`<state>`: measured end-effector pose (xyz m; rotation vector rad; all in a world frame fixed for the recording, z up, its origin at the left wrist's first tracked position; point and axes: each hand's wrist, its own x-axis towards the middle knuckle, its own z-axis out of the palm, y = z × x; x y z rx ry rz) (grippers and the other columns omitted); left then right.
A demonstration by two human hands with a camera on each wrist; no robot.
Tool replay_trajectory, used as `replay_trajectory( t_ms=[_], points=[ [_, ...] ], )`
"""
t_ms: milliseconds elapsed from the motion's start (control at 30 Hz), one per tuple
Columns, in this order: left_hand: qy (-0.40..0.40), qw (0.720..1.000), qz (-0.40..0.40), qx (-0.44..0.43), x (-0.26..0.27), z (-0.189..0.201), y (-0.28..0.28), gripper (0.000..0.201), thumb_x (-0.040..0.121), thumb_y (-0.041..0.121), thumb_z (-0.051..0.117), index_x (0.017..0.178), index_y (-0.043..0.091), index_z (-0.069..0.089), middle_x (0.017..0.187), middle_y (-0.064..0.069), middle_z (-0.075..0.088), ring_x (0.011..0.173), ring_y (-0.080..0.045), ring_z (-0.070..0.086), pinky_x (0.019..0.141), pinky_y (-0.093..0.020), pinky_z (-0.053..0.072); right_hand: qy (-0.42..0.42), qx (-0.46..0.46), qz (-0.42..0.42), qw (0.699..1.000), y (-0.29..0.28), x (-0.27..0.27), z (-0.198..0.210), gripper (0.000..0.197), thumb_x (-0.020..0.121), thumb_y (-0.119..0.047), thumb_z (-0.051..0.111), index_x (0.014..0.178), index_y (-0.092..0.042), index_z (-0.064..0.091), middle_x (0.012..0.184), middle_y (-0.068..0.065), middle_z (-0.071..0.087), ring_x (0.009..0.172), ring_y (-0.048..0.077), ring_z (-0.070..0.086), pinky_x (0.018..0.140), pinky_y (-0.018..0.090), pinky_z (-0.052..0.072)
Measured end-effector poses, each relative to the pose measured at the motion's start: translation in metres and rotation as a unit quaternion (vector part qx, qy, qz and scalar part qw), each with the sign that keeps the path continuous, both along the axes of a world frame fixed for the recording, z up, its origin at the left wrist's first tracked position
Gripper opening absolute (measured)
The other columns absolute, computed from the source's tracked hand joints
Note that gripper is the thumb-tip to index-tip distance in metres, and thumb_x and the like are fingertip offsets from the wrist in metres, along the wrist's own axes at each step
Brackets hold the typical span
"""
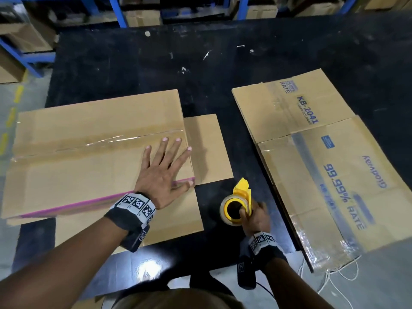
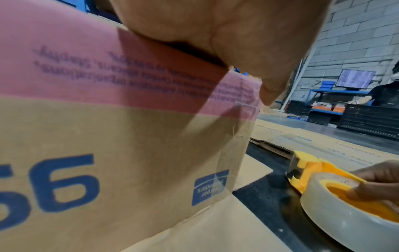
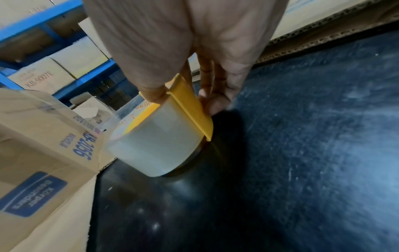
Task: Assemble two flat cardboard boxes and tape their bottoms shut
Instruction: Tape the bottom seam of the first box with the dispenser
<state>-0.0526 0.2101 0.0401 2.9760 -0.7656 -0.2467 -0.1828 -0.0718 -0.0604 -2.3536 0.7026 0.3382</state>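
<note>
One assembled brown cardboard box (image 1: pixel 89 139) stands on the black rubber-topped table (image 1: pixel 133 70), its upturned bottom carrying one strip of clear tape (image 1: pixel 124 139) along the seam. Right of that box lie two flattened brown cardboard boxes (image 1: pixel 289 112), overlapping, with blue print on them. Between the assembled box and the flat ones sits one yellow plastic tape dispenser (image 1: pixel 242 197) loaded with one roll of clear packing tape (image 1: pixel 229 214). Two hands show: the left hand (image 1: pixel 165 175) on the assembled box, the right hand (image 1: pixel 256 217) on the dispenser. Each wrist wears one black band with square markers, two in all.
</note>
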Motion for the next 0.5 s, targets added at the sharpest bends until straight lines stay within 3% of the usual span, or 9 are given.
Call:
replay_trajectory(
  t_ms=[100, 200, 333, 433, 500],
  points=[
    [0.011, 1.0, 0.004, -0.016, 0.0, 0.004, 0.001, 0.088, 0.094, 0.08, 0.025, 0.162, 0.04, -0.013, 0.171, 0.005, -0.021, 0.156, -0.022, -0.026, 0.124, -0.062, -0.005, 0.013, 0.004, 0.0, 1.0, -0.001, 0.001, -0.001, 0.077, 0.077, -0.056, 0.043, 0.14, -0.014, 0.056, 0.124, 0.02, 0.057, 0.114, 0.04, 0.058, 0.089, 0.041, 0.047],
    [0.021, 0.994, 0.016, -0.11, 0.0, 0.014, 0.008, 0.085, 0.095, 0.076, 0.034, 0.164, 0.04, 0.002, 0.174, 0.004, -0.002, 0.16, -0.018, -0.013, 0.126, -0.059, 0.0, -0.014, -0.04, -0.032, 0.999, -0.001, 0.008, 0.011, 0.091, 0.078, -0.061, 0.068, 0.155, -0.024, 0.036, 0.138, 0.022, 0.045, 0.126, 0.041, 0.048, 0.099, 0.049, 0.047],
    [-0.023, 0.964, 0.067, -0.257, 0.009, 0.035, 0.04, 0.076, 0.093, 0.069, 0.051, 0.159, 0.035, 0.032, 0.164, 0.0, 0.03, 0.156, -0.024, 0.02, 0.123, -0.06, 0.021, -0.145, -0.027, -0.055, 0.988, 0.01, 0.057, 0.06, 0.084, 0.076, -0.058, 0.073, 0.148, -0.035, 0.034, 0.133, 0.01, 0.041, 0.119, 0.036, 0.053, 0.092, 0.051, 0.052],
    [-0.044, 0.956, 0.126, -0.259, 0.026, 0.049, 0.087, 0.077, 0.088, 0.068, 0.054, 0.155, 0.032, 0.039, 0.157, -0.005, 0.033, 0.145, -0.028, 0.035, 0.118, -0.054, 0.034, -0.212, 0.01, -0.003, 0.977, 0.035, 0.119, 0.103, 0.075, 0.08, -0.05, 0.074, 0.144, -0.032, 0.039, 0.125, 0.004, 0.049, 0.103, 0.024, 0.06, 0.085, 0.043, 0.054],
    [-0.046, 0.949, 0.184, -0.252, 0.042, 0.057, 0.127, 0.082, 0.083, 0.069, 0.054, 0.154, 0.03, 0.042, 0.155, -0.008, 0.032, 0.143, -0.03, 0.038, 0.118, -0.051, 0.036, -0.222, 0.033, 0.046, 0.973, 0.06, 0.163, 0.128, 0.073, 0.081, -0.05, 0.073, 0.144, -0.031, 0.041, 0.12, 0.002, 0.053, 0.094, 0.018, 0.061, 0.084, 0.041, 0.054]
  ],
)
